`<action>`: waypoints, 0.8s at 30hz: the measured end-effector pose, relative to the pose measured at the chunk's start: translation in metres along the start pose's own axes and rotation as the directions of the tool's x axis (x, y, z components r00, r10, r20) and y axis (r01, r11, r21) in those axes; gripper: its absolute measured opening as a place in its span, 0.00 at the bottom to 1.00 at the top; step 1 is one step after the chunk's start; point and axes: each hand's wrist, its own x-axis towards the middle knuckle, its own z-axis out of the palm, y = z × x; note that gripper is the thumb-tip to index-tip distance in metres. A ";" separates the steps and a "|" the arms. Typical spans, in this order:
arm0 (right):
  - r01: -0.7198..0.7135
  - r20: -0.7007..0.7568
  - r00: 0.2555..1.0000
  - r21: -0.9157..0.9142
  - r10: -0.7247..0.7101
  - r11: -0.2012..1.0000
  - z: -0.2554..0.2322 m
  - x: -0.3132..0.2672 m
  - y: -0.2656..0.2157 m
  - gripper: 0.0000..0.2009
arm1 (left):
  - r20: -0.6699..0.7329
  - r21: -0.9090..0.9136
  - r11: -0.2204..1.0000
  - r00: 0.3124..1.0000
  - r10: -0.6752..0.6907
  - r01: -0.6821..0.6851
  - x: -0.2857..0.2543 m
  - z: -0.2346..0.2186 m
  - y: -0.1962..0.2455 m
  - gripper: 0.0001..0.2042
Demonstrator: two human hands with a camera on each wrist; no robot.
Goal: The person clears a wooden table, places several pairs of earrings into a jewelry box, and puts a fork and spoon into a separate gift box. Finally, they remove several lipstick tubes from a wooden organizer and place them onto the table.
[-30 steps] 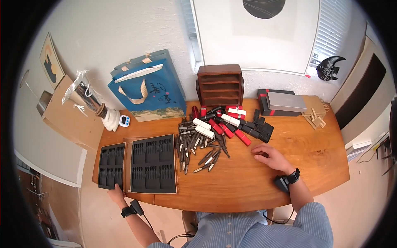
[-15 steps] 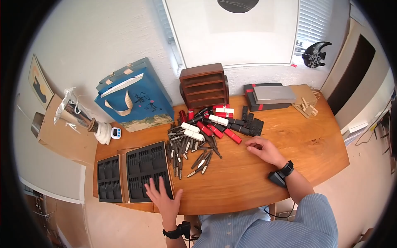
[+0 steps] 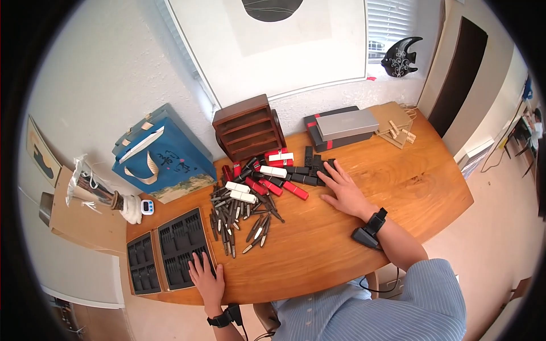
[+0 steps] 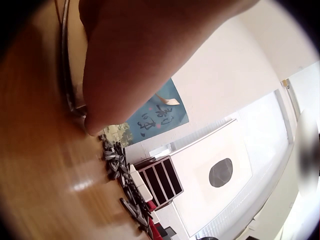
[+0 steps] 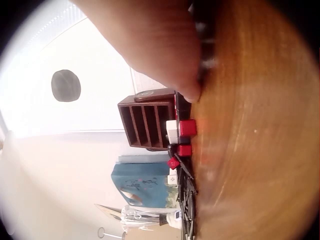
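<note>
The left hand [image 3: 208, 282] lies with fingers spread over the lower right corner of the larger black slotted tray [image 3: 181, 237]. Fingers of the right hand [image 3: 348, 193] are extended, their tips at the black pieces [image 3: 325, 165] on the pile's right side. Between the hands is a heap of dark slim tools [image 3: 233, 221], with white boxes [image 3: 243, 196] and red boxes [image 3: 295, 191] behind it. In the right wrist view, the right hand [image 5: 155, 45] is beside a red box [image 5: 188, 127]. The left wrist view shows the left hand [image 4: 135, 60] low over the wood.
A brown shelf unit [image 3: 248, 127] and a blue paper bag [image 3: 165, 159] stand at the back. Behind the right hand are a grey box [image 3: 347, 124] and brown card envelopes [image 3: 392, 117]. A smaller black tray [image 3: 143, 265] lies at the far left, near a small timer [image 3: 147, 207].
The left hand has moved from the smaller tray's lower edge to the larger tray's corner. The right hand has reached forward to the black pieces, its fingers straightened. The head view has shifted right.
</note>
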 end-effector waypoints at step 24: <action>-0.147 -0.111 0.983 -0.026 0.144 0.989 -0.011 -0.006 -0.010 0.29 | 0.229 -0.920 0.371 0.599 0.767 -0.123 0.055 0.066 0.221 0.09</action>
